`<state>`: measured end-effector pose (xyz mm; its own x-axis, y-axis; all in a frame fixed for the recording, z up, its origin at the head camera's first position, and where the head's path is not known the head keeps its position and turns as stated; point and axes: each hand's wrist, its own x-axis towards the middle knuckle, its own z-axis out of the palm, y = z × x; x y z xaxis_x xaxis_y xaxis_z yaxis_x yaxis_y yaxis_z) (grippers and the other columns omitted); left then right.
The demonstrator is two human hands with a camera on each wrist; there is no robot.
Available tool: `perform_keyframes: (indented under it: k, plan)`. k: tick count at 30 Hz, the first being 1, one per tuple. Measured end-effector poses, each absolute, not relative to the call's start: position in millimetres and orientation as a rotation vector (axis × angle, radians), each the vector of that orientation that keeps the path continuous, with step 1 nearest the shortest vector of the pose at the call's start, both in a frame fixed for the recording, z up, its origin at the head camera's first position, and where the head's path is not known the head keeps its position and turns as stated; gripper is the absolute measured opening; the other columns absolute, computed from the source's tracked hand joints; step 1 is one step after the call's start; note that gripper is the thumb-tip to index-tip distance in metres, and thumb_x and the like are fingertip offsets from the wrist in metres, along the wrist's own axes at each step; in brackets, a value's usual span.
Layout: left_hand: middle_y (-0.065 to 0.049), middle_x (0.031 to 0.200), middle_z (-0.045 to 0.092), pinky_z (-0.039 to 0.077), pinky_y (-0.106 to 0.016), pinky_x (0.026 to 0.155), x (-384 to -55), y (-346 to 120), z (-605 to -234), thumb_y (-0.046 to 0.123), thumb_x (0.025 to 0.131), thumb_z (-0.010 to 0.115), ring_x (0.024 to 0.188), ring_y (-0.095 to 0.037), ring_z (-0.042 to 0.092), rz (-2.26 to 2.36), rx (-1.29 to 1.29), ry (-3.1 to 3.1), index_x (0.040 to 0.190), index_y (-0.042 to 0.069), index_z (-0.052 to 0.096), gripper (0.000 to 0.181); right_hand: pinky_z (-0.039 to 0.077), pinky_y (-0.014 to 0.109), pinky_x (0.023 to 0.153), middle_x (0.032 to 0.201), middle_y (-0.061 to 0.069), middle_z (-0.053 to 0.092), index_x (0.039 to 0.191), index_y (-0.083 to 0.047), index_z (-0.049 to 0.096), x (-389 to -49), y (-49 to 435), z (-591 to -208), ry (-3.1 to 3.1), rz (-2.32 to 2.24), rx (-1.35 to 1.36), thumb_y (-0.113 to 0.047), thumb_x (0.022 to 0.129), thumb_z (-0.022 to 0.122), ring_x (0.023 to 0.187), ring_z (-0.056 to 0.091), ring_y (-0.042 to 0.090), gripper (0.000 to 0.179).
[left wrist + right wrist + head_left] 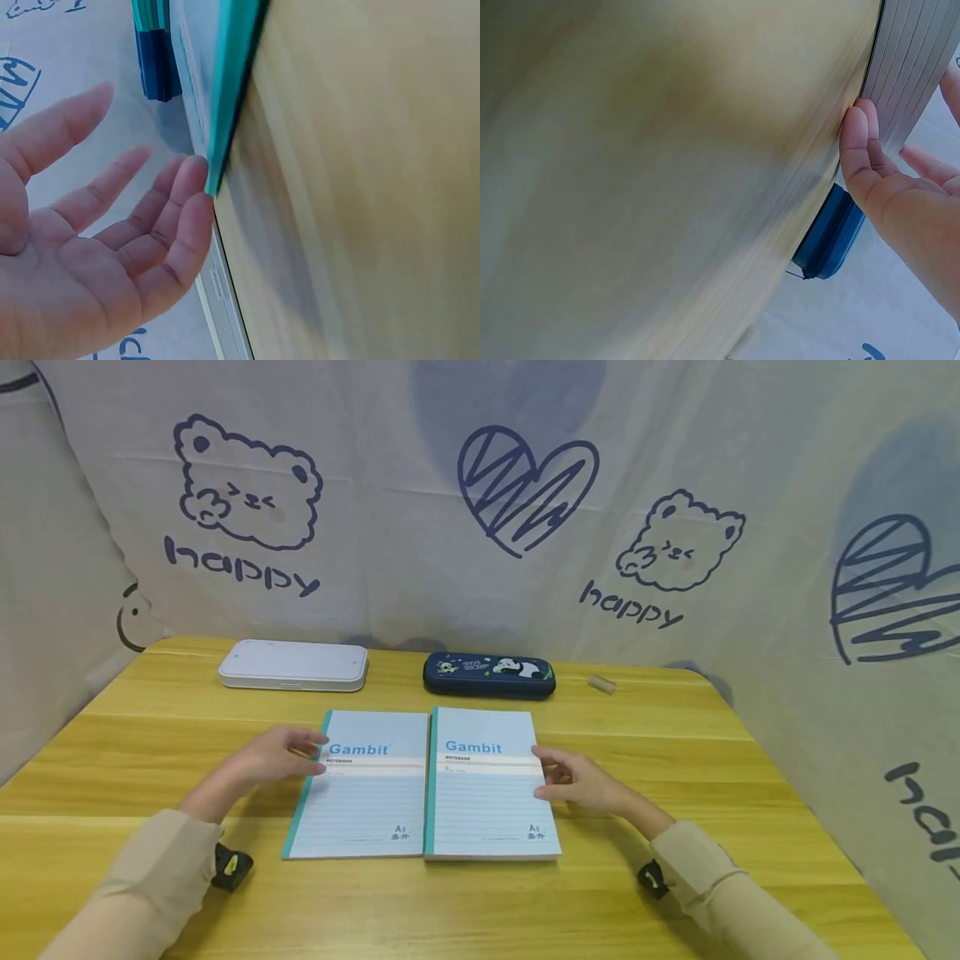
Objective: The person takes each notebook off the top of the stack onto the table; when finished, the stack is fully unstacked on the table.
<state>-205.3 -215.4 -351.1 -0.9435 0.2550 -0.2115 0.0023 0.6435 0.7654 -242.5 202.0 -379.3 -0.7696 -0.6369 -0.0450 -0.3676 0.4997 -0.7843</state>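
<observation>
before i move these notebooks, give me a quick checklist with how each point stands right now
1. Left hand placed: ok, fingertips at the outer edge of the left notebook.
2. Left hand gripping: not ok, its thumb is clear of the notebook in the left wrist view.
3. Right hand placed: ok, fingertips at the outer edge of the right pile.
4. Covers face up, same way round: ok, both read Gambit.
5. Both sides equally thick: not ok, the right pile looks thicker.
6. Cases out of the way: ok, the white case and blue case lie behind, apart from both.
</observation>
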Motion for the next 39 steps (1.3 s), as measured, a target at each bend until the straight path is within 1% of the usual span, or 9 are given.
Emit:
perform_keyframes:
  k: [3,7,10,13,18,27,33,39]
  plan:
    - [-0.026,0.112,0.051,0.042,-0.044,0.081,-206.8,-208.9,-349.6,0.013,0.083,0.062,0.101,-0.036,0.049,1.203,0.215,2.583,0.121,-0.01,0.046,0.047,0.043,0.035,0.08,0.118,0.022,0.049,0.132,0.012,0.03,-243.1,202.5,-380.6,2.419,-1.15,-0.842,-0.014,0.085,0.061,0.095,0.052,0.025,0.062]
    - [-0.023,0.109,0.054,0.045,-0.038,0.076,-208.2,-198.0,-346.3,0.013,0.083,0.062,0.094,-0.029,0.052,1.244,0.243,2.586,0.12,-0.009,0.048,0.046,0.042,0.036,0.082,0.12,0.023,0.048,0.132,0.012,0.03,-243.9,203.1,-382.2,2.42,-1.155,-0.841,-0.013,0.085,0.061,0.096,0.052,0.026,0.061]
    - [-0.022,0.107,0.055,0.045,-0.035,0.071,-209.5,-190.1,-344.5,0.011,0.082,0.063,0.087,-0.024,0.053,1.29,0.277,2.578,0.119,-0.009,0.049,0.045,0.043,0.036,0.082,0.12,0.023,0.048,0.132,0.012,0.03,-243.9,203.0,-382.3,2.42,-1.157,-0.841,-0.013,0.085,0.061,0.097,0.052,0.027,0.061]
    - [-0.02,0.105,0.057,0.046,-0.034,0.07,-211.4,-182.6,-343.9,0.01,0.082,0.063,0.084,-0.021,0.053,1.321,0.297,2.571,0.118,-0.009,0.05,0.043,0.043,0.036,0.082,0.12,0.023,0.048,0.132,0.012,0.03,-243.8,202.8,-381.9,2.422,-1.152,-0.84,-0.014,0.085,0.061,0.097,0.052,0.027,0.062]
    - [-0.019,0.103,0.058,0.047,-0.032,0.072,-216.1,-170.1,-345.4,0.008,0.081,0.064,0.085,-0.021,0.055,1.335,0.335,2.554,0.116,-0.009,0.052,0.041,0.043,0.036,0.082,0.119,0.023,0.049,0.132,0.012,0.031,-243.9,202.6,-381.7,2.427,-1.145,-0.842,-0.013,0.085,0.061,0.096,0.052,0.027,0.061]
    - [-0.019,0.107,0.057,0.047,-0.033,0.074,-218.7,-145.0,-346.3,0.008,0.081,0.064,0.09,-0.024,0.056,1.338,0.336,2.506,0.117,-0.006,0.054,0.04,0.043,0.036,0.082,0.12,0.023,0.049,0.132,0.012,0.03,-244.6,203.0,-382.5,2.418,-1.156,-0.855,-0.013,0.085,0.061,0.097,0.052,0.027,0.061]
    - [-0.017,0.108,0.056,0.047,-0.033,0.073,-219.3,-127.4,-348.0,0.013,0.08,0.067,0.088,-0.022,0.055,1.328,0.324,2.477,0.12,-0.001,0.053,0.044,0.043,0.036,0.082,0.12,0.024,0.048,0.132,0.012,0.03,-244.2,203.0,-381.7,2.415,-1.152,-0.85,-0.013,0.086,0.06,0.098,0.053,0.028,0.061]
    - [-0.017,0.108,0.055,0.047,-0.032,0.07,-219.4,-113.1,-352.5,0.013,0.077,0.07,0.086,-0.021,0.056,1.355,0.338,2.441,0.123,0.0,0.05,0.052,0.043,0.036,0.083,0.12,0.024,0.048,0.132,0.011,0.03,-244.8,203.3,-381.9,2.421,-1.143,-0.843,-0.013,0.086,0.06,0.098,0.053,0.028,0.061]
